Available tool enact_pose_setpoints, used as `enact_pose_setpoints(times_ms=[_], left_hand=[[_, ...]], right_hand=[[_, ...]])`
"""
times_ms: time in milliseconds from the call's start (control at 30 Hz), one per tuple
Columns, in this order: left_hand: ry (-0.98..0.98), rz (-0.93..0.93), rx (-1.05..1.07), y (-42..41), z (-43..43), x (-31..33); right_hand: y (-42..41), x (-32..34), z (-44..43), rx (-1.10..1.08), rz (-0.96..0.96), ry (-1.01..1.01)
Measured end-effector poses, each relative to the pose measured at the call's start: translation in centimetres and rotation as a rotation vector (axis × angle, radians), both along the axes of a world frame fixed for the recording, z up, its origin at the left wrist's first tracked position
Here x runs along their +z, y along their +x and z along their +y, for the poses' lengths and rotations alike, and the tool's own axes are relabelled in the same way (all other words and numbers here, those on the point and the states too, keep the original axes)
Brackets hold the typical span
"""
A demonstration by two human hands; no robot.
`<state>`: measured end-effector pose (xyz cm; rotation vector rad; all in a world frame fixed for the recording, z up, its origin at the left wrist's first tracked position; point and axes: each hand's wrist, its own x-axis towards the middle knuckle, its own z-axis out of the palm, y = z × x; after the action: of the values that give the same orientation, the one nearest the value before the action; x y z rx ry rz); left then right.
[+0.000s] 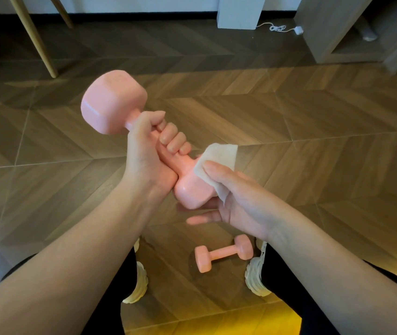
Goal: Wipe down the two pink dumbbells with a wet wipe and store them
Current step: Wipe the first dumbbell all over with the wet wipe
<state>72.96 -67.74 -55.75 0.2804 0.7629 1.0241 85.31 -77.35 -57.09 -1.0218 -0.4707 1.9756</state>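
My left hand (150,151) grips the handle of a pink dumbbell (112,102), held tilted in the air with one head up at the left and the other head low at the centre. My right hand (231,201) holds a white wet wipe (219,163) against that lower head, thumb on top of the wipe and fingers under the head. A second pink dumbbell (224,253) lies on the wooden floor between my feet.
White shoes (256,274) stand on either side of the floor dumbbell. A wooden furniture leg (33,35) is at the far left, a white block (239,12) and a white cable (282,29) at the back, a grey cabinet (352,32) at the far right.
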Motion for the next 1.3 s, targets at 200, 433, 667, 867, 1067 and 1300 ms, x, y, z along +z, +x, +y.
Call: enact_pose_setpoints(times_ms=[200,433,667,867,1067,1300], left_hand=[[-0.108,0.134,0.1,0.4,0.2,-0.3],[-0.144,0.101,0.108,0.0,0.9,-0.4],[-0.148,0.09,0.124,-0.1,0.4,-0.4],[-0.102,0.082,0.12,0.1,0.7,0.1],[-0.123,0.064,0.137,-0.2,0.9,0.0],[-0.071,0.072,0.109,0.3,0.6,0.3]], right_hand=[[-0.5,-0.6,0.2,-0.039,-0.378,0.18],[-0.6,-0.2,0.3,-0.027,-0.287,0.225],[-1.2,-0.4,0.2,-0.036,-0.455,0.283],[-1.3,-0.2,0.6,-0.152,-0.339,0.171],[-0.8,-0.1,0.0,-0.039,-0.43,0.326],[-1.8,-0.3,0.6,-0.224,-0.424,0.22]])
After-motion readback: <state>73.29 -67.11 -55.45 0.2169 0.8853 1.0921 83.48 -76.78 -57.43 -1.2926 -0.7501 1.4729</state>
